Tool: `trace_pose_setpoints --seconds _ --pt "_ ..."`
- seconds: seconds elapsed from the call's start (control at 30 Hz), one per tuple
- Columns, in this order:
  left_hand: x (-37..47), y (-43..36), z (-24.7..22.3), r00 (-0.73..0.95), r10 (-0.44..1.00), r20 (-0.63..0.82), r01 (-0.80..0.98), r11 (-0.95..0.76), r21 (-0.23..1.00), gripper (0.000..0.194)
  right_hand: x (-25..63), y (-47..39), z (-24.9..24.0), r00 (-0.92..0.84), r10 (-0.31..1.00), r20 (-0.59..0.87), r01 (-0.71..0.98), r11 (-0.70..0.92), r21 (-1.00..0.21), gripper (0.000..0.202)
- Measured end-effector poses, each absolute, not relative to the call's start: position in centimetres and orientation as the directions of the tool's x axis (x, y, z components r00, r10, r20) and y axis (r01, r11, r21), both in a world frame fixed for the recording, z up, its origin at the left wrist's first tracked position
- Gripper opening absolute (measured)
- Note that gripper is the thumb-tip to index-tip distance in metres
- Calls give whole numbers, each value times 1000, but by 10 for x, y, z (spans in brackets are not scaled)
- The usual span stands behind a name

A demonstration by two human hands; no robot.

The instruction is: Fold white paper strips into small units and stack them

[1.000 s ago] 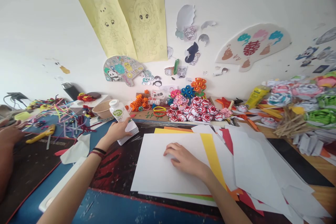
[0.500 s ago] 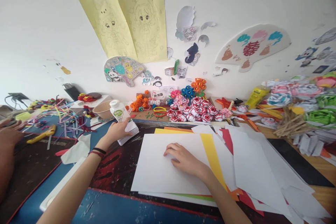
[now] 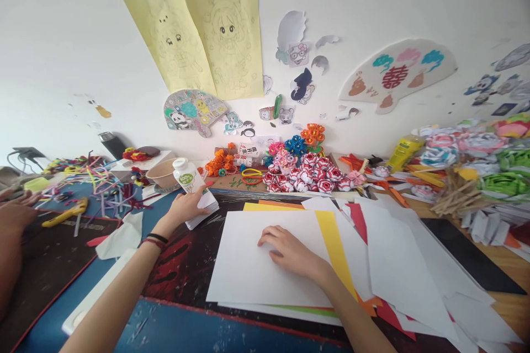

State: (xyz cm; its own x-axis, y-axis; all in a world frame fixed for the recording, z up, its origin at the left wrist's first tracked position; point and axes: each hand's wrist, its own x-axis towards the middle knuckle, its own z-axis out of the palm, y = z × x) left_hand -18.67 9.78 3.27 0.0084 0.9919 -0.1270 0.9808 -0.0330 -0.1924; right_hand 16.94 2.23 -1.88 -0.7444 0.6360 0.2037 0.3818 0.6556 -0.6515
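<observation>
Left hand (image 3: 186, 209): laid against white bottle (image 3: 182, 168) and stacked white slips (image 3: 211, 204) (firmness of grip cannot be told). Right hand (image 3: 287, 251): fingers loosely curved, resting on white paper (image 3: 244, 265), mid-desk (image 3: 174, 325).

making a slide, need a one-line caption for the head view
Left hand by a white bottle, right hand on white paper, red-and-white flowers behind.
</observation>
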Motion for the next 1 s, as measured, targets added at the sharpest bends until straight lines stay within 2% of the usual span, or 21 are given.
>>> trace_pose_setpoints --seconds 0.6,1.0 --pt "-189 99 32 6 995 -104 987 -22 -157 90 169 21 -18 -744 637 202 393 662 -638 45" --pt "-180 91 45 45 998 -37 986 -50 -156 79 169 22 -19 -738 641 210 388 658 -645 45"
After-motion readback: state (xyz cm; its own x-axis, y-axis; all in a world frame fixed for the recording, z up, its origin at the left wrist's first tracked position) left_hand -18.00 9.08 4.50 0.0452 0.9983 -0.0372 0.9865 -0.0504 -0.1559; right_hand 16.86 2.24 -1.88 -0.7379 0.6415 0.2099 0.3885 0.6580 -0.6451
